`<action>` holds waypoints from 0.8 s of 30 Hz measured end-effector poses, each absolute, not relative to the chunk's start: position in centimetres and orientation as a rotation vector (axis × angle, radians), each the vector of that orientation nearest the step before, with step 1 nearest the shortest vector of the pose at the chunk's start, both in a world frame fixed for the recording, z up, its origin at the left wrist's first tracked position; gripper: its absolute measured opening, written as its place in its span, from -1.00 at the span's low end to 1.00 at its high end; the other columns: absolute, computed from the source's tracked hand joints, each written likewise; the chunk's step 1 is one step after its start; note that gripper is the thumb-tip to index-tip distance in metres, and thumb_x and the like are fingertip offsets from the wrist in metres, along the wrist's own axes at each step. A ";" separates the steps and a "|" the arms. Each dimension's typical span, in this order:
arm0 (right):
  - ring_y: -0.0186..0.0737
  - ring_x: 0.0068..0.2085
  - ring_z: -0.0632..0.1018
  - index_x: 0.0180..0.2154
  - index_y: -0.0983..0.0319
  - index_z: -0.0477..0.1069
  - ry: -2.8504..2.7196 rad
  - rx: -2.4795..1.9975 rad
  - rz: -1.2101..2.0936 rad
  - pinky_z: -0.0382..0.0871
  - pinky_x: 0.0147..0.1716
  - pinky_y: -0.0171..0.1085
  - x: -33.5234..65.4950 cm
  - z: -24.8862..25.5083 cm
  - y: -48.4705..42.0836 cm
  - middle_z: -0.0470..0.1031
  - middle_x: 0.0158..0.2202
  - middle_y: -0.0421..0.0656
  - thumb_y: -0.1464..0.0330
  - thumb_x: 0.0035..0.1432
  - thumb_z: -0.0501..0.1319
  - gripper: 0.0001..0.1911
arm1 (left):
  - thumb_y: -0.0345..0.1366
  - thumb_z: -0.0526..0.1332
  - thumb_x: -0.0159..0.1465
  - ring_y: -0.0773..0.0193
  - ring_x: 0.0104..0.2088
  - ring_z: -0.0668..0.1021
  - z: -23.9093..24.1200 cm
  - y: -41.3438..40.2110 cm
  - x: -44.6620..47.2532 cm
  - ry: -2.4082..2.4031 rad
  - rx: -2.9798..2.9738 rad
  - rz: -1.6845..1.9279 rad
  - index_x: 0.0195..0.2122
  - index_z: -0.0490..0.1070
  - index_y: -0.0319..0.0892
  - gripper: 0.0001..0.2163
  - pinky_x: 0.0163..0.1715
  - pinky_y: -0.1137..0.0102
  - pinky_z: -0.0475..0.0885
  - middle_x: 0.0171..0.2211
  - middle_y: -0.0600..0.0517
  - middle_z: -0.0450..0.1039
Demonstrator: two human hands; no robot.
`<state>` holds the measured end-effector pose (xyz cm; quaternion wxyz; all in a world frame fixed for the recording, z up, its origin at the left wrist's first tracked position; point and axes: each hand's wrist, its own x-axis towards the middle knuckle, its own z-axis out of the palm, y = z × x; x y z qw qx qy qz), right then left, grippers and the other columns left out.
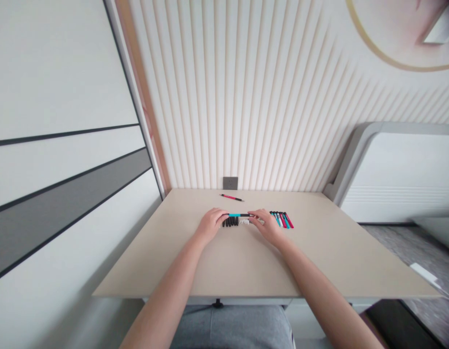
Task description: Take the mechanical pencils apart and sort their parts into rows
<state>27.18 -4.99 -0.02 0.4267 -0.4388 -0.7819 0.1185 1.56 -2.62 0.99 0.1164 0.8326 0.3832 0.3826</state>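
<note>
A blue and black pen (234, 215) is held level between my two hands, just above the desk. My left hand (211, 223) pinches its left end, and my right hand (265, 224) grips the black right end. Below the pen lies a row of several short black pen parts (230, 222), partly behind my left fingers. Small white pieces (244, 222) lie beside them, close to my right fingertips. To the right of my right hand, several red, blue and white pen barrels with dark ends (282, 219) lie side by side.
A red and black pen (231, 197) lies near the back of the beige desk (246, 271). Behind it, a dark socket (230, 182) sits on the ribbed wall. A white cabinet (64, 194) stands at the left, and a grey-white headboard (398, 169) at the right.
</note>
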 end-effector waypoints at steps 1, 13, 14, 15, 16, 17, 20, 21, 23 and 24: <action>-0.12 -0.16 0.49 -0.09 0.17 0.49 -1.943 -1.112 0.310 0.33 -0.12 -0.17 27.2 -0.1 -5.0 0.56 -0.22 -0.08 0.21 0.31 0.06 -0.70 | -0.20 0.07 0.38 0.19 -0.19 0.50 1.0 -2.6 1.5 1.123 2.448 1.124 -0.16 0.49 -0.14 -0.77 -0.13 0.30 0.39 -0.24 -0.04 0.51; -0.18 -0.27 0.50 -0.13 0.21 0.47 -1.842 -1.218 0.395 0.36 -0.22 -0.22 27.2 -0.7 -4.6 0.55 -0.27 -0.10 0.19 0.24 0.12 -0.70 | -0.20 0.06 0.38 0.20 -0.20 0.51 1.1 -2.9 1.7 1.113 2.454 1.148 -0.15 0.48 -0.14 -0.77 -0.14 0.30 0.40 -0.24 -0.04 0.51; -0.18 -0.27 0.51 -0.13 0.21 0.48 -1.849 -1.211 0.409 0.36 -0.23 -0.22 27.2 -0.6 -4.6 0.55 -0.28 -0.09 0.19 0.26 0.09 -0.69 | -0.19 0.06 0.38 0.20 -0.19 0.51 1.2 -3.0 1.7 1.114 2.443 1.155 -0.14 0.48 -0.13 -0.77 -0.13 0.30 0.39 -0.23 -0.04 0.51; -0.18 -0.28 0.51 -0.15 0.21 0.49 -1.852 -1.208 0.415 0.36 -0.23 -0.22 27.2 -0.5 -4.6 0.56 -0.29 -0.10 0.19 0.28 0.06 -0.68 | -0.19 0.05 0.39 0.20 -0.19 0.51 1.2 -3.0 1.8 1.114 2.439 1.159 -0.13 0.47 -0.12 -0.76 -0.12 0.30 0.39 -0.22 -0.04 0.51; -0.17 -0.28 0.51 -0.16 0.20 0.49 -1.846 -1.211 0.411 0.36 -0.23 -0.22 27.1 -0.4 -4.6 0.56 -0.29 -0.10 0.20 0.28 0.05 -0.68 | -0.18 0.05 0.39 0.20 -0.19 0.52 1.2 -3.1 1.8 1.112 2.439 1.159 -0.13 0.47 -0.12 -0.76 -0.12 0.30 0.39 -0.23 -0.04 0.51; -0.17 -0.29 0.51 -0.17 0.20 0.50 -1.830 -1.220 0.397 0.36 -0.23 -0.22 27.1 -0.3 -4.7 0.57 -0.30 -0.10 0.20 0.27 0.06 -0.69 | -0.18 0.05 0.39 0.20 -0.19 0.52 1.2 -3.1 1.8 1.109 2.442 1.156 -0.13 0.47 -0.12 -0.76 -0.12 0.30 0.39 -0.23 -0.03 0.51; -0.18 -0.31 0.50 -0.15 0.18 0.51 -1.780 -1.239 0.370 0.38 -0.25 -0.21 27.1 0.0 -4.9 0.57 -0.25 -0.10 0.18 0.23 0.11 -0.70 | -0.18 0.06 0.38 0.20 -0.18 0.52 1.0 -3.0 1.8 1.111 2.439 1.150 -0.14 0.47 -0.12 -0.76 -0.12 0.30 0.40 -0.23 -0.03 0.51; -0.18 -0.31 0.50 -0.14 0.18 0.51 -1.780 -1.232 0.382 0.38 -0.25 -0.21 27.1 0.0 -5.0 0.57 -0.23 -0.09 0.18 0.23 0.11 -0.69 | -0.18 0.06 0.38 0.20 -0.18 0.52 0.9 -2.9 1.8 1.115 2.434 1.152 -0.14 0.47 -0.12 -0.77 -0.12 0.30 0.40 -0.23 -0.03 0.51; -0.18 -0.29 0.51 -0.11 0.19 0.50 -1.791 -1.198 0.425 0.39 -0.25 -0.21 27.0 0.1 -5.2 0.57 -0.22 -0.08 0.17 0.25 0.09 -0.67 | -0.18 0.06 0.38 0.19 -0.17 0.52 0.8 -2.8 1.8 1.121 2.425 1.154 -0.15 0.47 -0.12 -0.77 -0.12 0.30 0.40 -0.23 -0.04 0.51; -0.17 -0.28 0.52 -0.11 0.19 0.50 -1.792 -1.179 0.441 0.40 -0.24 -0.21 27.0 0.2 -5.2 0.57 -0.21 -0.08 0.17 0.26 0.08 -0.66 | -0.18 0.06 0.37 0.19 -0.18 0.52 0.8 -2.8 1.8 1.125 2.423 1.151 -0.15 0.47 -0.12 -0.77 -0.12 0.30 0.40 -0.23 -0.04 0.51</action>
